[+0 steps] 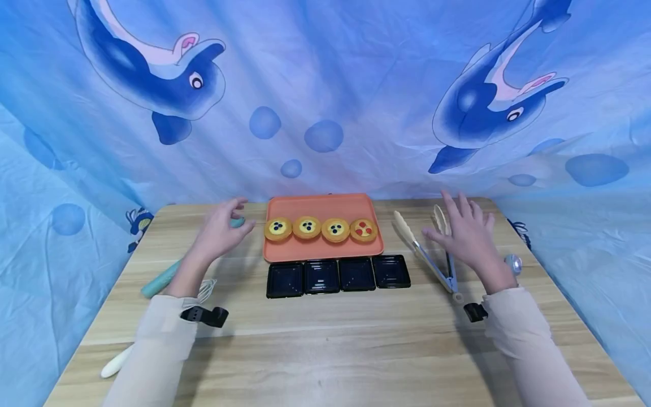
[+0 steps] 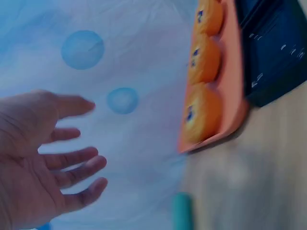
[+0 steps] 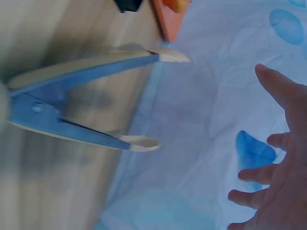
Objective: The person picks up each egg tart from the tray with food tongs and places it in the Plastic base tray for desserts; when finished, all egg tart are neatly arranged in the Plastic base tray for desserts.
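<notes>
My left hand point(image 1: 218, 232) is raised over the left side of the table, fingers loosely bent and holding nothing. Below it lies a long teal rod-shaped tool point(image 1: 161, 281), its middle hidden by the wrist. My right hand point(image 1: 468, 234) hovers with spread fingers beside spread tongs point(image 1: 431, 263), whose one arm it partly covers; it holds nothing. Between the hands, an orange tray point(image 1: 320, 203) carries a row of tarts: three with dark berries point(image 1: 307, 227) and one with red pieces point(image 1: 363, 230). In front of the tray stands a row of small black trays point(image 1: 321, 276).
A whisk point(image 1: 118, 362) with a white handle lies partly under my left forearm. Past my right wrist sits a small shiny round object point(image 1: 513, 264), mostly hidden. A blue curtain point(image 1: 325, 85) with dolphins hangs behind the wooden table point(image 1: 325, 350).
</notes>
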Demonstrator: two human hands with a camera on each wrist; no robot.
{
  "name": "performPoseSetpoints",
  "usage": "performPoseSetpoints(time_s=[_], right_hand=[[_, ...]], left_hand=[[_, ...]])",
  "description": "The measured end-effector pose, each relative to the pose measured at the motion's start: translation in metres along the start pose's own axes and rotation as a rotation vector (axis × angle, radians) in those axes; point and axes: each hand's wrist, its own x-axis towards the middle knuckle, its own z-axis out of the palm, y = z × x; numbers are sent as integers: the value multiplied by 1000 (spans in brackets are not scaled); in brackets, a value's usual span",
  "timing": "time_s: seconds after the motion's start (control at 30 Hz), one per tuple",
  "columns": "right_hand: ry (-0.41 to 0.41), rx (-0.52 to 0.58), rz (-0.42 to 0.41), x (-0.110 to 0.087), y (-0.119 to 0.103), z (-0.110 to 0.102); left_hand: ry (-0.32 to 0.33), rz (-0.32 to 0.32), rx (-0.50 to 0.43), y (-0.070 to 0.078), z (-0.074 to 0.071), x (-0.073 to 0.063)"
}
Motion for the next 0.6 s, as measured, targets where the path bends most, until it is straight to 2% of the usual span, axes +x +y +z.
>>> performPoseSetpoints(time_s=[0.1,0.2,0.3,0.43,0.6], right_hand=[[-24,10,19,-3,6,7],[-58,30,46,-5,14,16],[-90,60,73,-6,21,25],[-112,108,93,-6,26,38],[-128,207,162,-9,29,50]], left_hand=[[-41,-112,-130,-12,17,1],[-85,-205,-209,-23,35,4],[-101,-264,-252,-31,52,7],[-106,-334,-301,-38,66,10],[-127,-362,-376,-41,78,14]])
